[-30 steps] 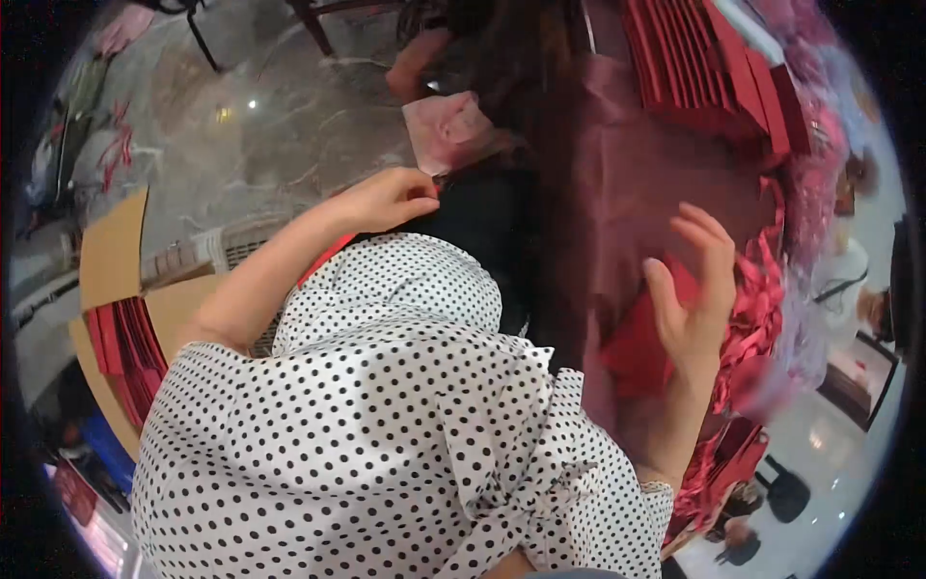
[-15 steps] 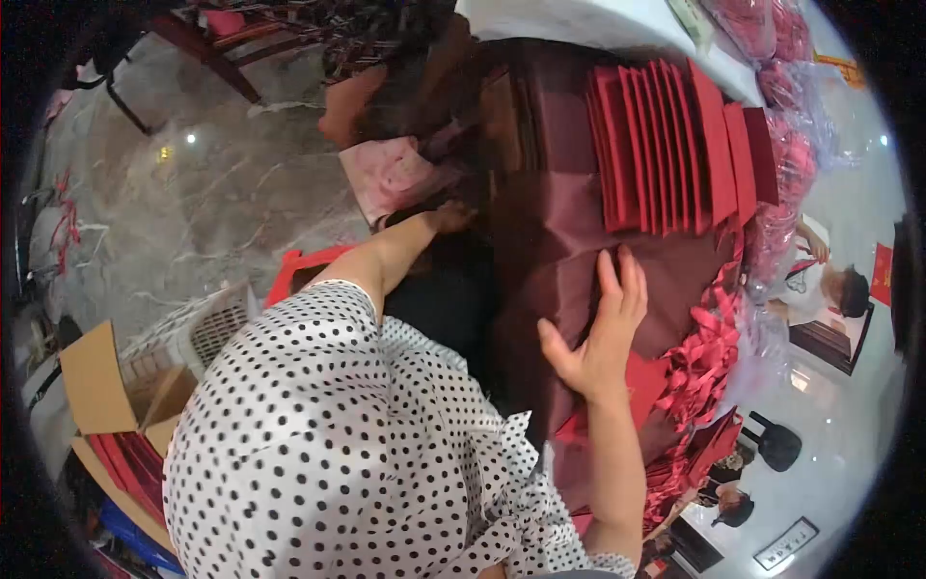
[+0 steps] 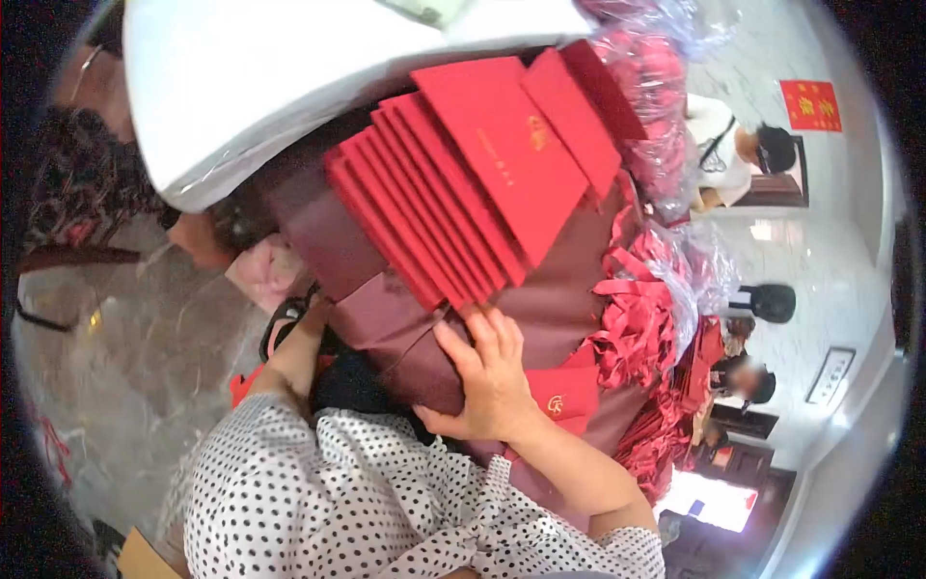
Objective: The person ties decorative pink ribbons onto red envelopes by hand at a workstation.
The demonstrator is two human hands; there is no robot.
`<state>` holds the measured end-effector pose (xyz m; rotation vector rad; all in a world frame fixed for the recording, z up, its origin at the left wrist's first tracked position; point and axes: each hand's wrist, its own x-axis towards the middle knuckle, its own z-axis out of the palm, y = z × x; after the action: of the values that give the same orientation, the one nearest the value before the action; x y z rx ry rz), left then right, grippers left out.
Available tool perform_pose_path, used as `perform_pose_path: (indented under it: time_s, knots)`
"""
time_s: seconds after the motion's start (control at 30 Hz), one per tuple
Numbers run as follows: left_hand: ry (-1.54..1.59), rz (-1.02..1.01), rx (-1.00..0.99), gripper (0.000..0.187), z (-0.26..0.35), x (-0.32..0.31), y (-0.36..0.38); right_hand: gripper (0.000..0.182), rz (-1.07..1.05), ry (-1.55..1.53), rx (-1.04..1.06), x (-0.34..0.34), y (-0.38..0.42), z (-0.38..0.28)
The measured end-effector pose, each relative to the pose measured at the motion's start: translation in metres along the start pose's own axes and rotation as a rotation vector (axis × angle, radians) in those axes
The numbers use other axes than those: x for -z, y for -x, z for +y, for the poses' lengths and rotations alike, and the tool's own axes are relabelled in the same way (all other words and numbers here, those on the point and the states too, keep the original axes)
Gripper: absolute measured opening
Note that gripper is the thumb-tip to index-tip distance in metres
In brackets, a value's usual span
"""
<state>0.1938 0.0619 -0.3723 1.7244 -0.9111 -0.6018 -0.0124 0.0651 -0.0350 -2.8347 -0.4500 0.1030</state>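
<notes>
My right hand (image 3: 490, 386) lies on the dark maroon table cover (image 3: 367, 318) with its fingers spread and nothing visible in them. Its fingertips are at the near edge of a fanned row of flat red card pieces (image 3: 434, 193), some with gold print. Below its wrist lies another red piece with a gold emblem (image 3: 569, 391). On the left, my left arm reaches down beside the table; my left hand (image 3: 316, 307) is mostly hidden at the table's edge, and its fingers cannot be made out. A dark strapped object (image 3: 286, 318) is near it.
Red ribbons (image 3: 637, 338) and plastic-wrapped red bundles (image 3: 646, 125) line the table's far side. A white-covered surface (image 3: 289, 77) adjoins the row. A person in a white top (image 3: 719, 154) is beyond. A cardboard box flap (image 3: 145, 558) shows at lower left.
My view has turned, so the table and red row now sit farther left. My right hand is now nearer the row, still spread. My left hand remains low beside the table.
</notes>
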Motion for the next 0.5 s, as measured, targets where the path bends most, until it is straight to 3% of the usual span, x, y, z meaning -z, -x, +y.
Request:
perform_pose_path:
  time_s: [0.3,0.5]
  knots:
    - [0.018,0.004,-0.037,0.033,0.024,-0.031,-0.009,0.088,0.01,-0.044,0.017,0.002,0.002,0.002]
    - [0.04,-0.022,-0.009,0.033,0.025,-0.069,0.027,0.085,0.047,-0.049,0.005,0.001,0.001,0.002]
